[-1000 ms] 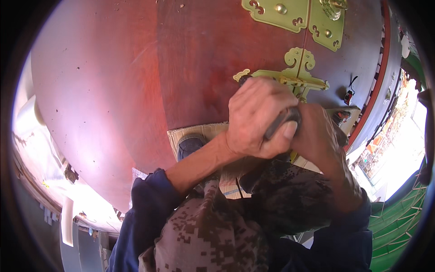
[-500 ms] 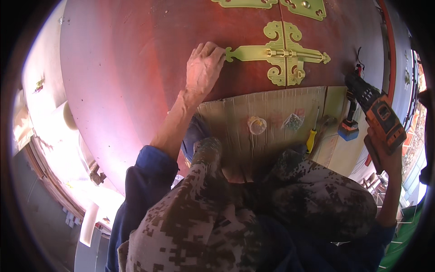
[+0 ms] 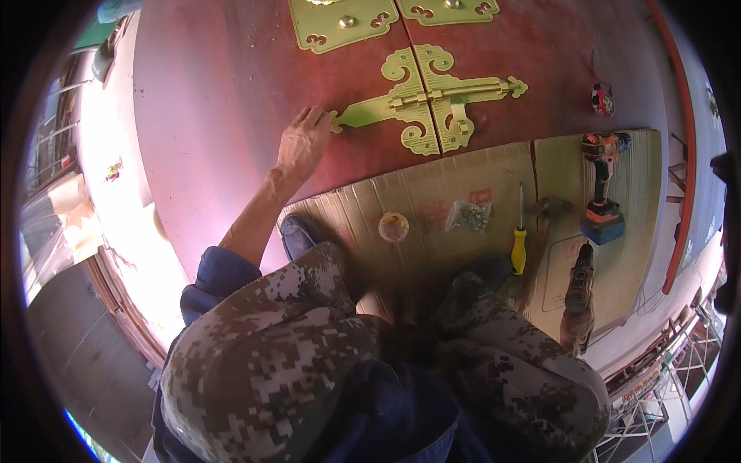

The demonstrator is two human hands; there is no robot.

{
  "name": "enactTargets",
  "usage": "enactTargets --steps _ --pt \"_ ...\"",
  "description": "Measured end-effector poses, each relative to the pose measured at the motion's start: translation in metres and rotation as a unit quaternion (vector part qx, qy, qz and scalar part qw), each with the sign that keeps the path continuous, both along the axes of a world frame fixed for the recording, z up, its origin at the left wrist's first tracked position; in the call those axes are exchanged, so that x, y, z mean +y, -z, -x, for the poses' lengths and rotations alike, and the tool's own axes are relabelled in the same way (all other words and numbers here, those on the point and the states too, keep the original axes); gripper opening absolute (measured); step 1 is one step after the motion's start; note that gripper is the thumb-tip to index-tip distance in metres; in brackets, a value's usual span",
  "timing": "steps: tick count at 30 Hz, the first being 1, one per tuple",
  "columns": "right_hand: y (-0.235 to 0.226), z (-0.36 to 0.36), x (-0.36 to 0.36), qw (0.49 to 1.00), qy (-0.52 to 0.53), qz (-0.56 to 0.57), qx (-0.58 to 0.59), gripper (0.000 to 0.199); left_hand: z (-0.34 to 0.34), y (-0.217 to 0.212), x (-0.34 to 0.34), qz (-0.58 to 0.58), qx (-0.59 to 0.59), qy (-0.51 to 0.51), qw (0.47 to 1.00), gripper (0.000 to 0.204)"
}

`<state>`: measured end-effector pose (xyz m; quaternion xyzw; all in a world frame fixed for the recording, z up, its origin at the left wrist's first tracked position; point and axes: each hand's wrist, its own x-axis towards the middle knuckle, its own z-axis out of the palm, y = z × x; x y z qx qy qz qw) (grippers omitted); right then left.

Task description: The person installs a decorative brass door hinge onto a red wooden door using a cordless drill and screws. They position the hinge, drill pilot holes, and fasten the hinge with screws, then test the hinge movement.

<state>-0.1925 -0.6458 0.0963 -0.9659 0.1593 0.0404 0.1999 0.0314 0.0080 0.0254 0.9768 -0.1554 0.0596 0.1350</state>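
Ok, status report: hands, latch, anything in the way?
Left hand at left tip of golden latch; right hand on a drill, grip unclear. Latch spans red doors. Second drill, screwdriver on cardboard, apart from latch.

A hand could pass over the cardboard [image 3: 347, 202] between the latch [image 3: 413, 100] and the clear bag [image 3: 468, 217]. Farther right, the screwdriver [image 3: 519, 251], hammer [image 3: 536, 258] and blue-based drill [image 3: 602, 230] obstruct; the left hand [image 3: 302, 142] blocks the latch's left tip.

The left hand's [image 3: 302, 147] bent fingers [image 3: 315, 117] touch the left tip of a gold latch [image 3: 374, 112] on red doors [image 3: 340, 73]. The right hand [image 3: 575, 330] holds a drill [image 3: 579, 284] over cardboard [image 3: 455, 189] bearing a second drill [image 3: 602, 185], yellow screwdriver [image 3: 519, 251], hammer [image 3: 536, 258], clear bag [image 3: 468, 217] and round tub [image 3: 394, 227].
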Motion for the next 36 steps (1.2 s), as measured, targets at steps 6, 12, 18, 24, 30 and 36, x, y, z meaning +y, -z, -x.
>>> enactTargets --steps 6,12,18,24,30,36 --pt "0.051 0.026 -0.027 0.995 0.019 -0.085 -0.047 0.049 0.015 -0.025 -0.046 0.033 0.0 -0.126 0.992 0.014" --pt "0.058 0.029 -0.008 0.99 -0.041 0.118 0.065 0.064 0.055 -0.119 -0.131 0.21 0.151 -0.111 0.96 0.012" --pt "0.061 0.026 0.007 0.989 -0.075 0.084 0.098 0.075 0.053 -0.144 -0.164 0.291 0.184 -0.149 0.927 0.012" --pt "0.007 0.0 0.015 0.978 -0.113 0.097 0.143 0.063 0.04 -0.129 -0.169 0.346 0.177 -0.106 0.915 0.014" --pt "-0.045 -0.085 0.147 0.99 -0.126 -0.054 0.029 0.025 0.04 -0.107 -0.136 0.314 0.219 -0.097 0.919 0.012" --pt "0.001 -0.111 0.234 0.951 -0.229 -0.198 0.064 0.014 0.093 -0.06 -0.098 0.28 0.302 -0.008 0.911 0.012"
